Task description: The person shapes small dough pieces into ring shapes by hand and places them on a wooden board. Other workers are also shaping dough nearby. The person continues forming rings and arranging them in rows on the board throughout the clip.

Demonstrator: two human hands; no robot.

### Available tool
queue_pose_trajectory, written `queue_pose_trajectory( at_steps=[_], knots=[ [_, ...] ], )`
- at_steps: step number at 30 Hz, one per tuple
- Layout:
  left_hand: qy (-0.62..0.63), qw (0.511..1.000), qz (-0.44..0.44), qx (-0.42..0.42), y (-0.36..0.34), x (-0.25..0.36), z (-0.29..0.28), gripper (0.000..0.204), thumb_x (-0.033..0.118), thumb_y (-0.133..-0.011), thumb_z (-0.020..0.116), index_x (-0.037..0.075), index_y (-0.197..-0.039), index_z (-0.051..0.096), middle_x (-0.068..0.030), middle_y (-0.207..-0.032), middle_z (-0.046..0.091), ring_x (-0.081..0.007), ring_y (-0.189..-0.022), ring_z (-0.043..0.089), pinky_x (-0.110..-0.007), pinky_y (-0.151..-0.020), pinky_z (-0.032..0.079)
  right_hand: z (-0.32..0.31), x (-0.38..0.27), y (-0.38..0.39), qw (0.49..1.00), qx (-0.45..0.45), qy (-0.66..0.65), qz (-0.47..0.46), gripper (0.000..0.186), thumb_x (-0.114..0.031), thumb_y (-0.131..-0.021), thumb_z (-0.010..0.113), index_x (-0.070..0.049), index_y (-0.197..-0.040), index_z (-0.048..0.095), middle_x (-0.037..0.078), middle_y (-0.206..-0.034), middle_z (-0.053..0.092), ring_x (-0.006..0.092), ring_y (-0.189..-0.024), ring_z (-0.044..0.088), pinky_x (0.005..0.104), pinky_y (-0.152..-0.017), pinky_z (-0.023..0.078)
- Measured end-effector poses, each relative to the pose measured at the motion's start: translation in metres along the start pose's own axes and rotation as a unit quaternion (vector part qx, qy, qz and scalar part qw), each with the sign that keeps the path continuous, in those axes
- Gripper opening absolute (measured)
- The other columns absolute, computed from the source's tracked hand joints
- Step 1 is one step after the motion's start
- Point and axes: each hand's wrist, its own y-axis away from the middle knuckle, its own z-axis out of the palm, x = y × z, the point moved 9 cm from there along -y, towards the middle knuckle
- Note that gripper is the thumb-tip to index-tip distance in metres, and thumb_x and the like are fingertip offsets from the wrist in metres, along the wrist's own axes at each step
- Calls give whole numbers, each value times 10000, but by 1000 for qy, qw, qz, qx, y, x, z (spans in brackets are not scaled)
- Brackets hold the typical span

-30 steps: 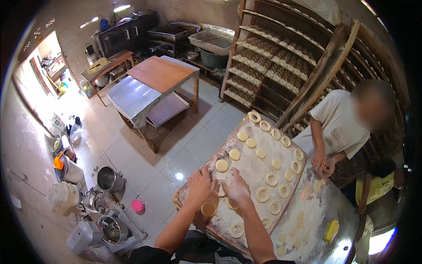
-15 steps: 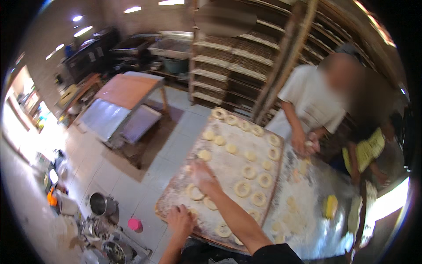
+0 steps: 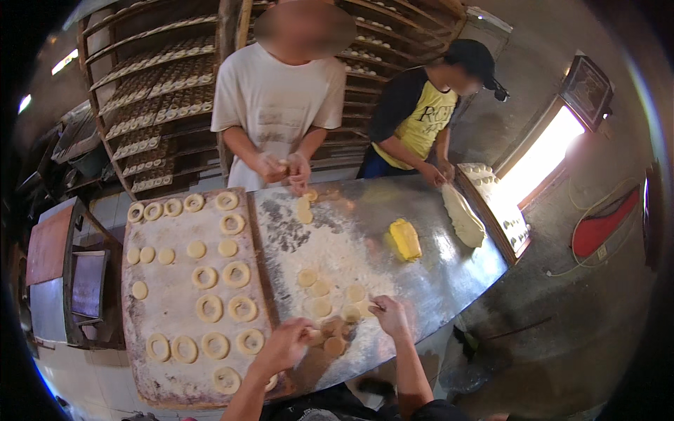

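Flat dough rounds [image 3: 321, 288] lie in a loose cluster on the floury metal table in front of me. My left hand [image 3: 286, 345] is at the near left of this cluster, its fingers pinched on the edge of a pale dough piece [image 3: 314, 337]. At the cluster's right side, my right hand [image 3: 390, 314] has its thumb and fingers closed at another small dough piece [image 3: 364, 307]. Left of my hands is a flour-dusted wooden board [image 3: 172, 281], with several dough rings [image 3: 208, 308] and small dough discs [image 3: 196, 249] on it.
Across the table, a person in a white shirt [image 3: 281, 98] handles dough. Farther right, another person in yellow and black [image 3: 421, 112] grips a long dough sheet [image 3: 462, 216]. A yellow package [image 3: 405, 240] rests on the metal table [image 3: 435, 281]. Racks of trays [image 3: 158, 88] stand behind.
My view has swung right. Both my hands have left the board of dough rings and are now over the dough rounds on the metal table.
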Motion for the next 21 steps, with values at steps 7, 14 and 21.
queue_pose_trajectory(
  at_steps=[7,14,21],
  knots=[
    [-121,985,110,-59,-78,35,177,226,103,-870,692,31,-1078,641,-169,-955,640,-342,-940,639,-419,-840,525,-51,19,-12,933,53,294,-201,285,-203,-804,759,-62,-1013,626,182,-979,651,384,-962,621,461,-851,507],
    [98,981,-146,79,-88,9,168,318,232,-948,702,-9,-1150,660,-153,-957,724,-228,-876,725,-322,-786,565,-37,8,-19,975,-171,-116,-76,301,-80,-833,790,-46,-1001,542,-7,-802,531,79,-749,522,263,-667,460],
    [223,933,-247,135,-70,17,129,301,213,-951,721,-24,-1133,690,-73,-945,751,-120,-879,704,-272,-766,557,-20,-59,-7,931,-266,-221,-114,361,-40,-833,781,-49,-1090,529,16,-913,570,107,-803,566,296,-691,491]
  ],
)
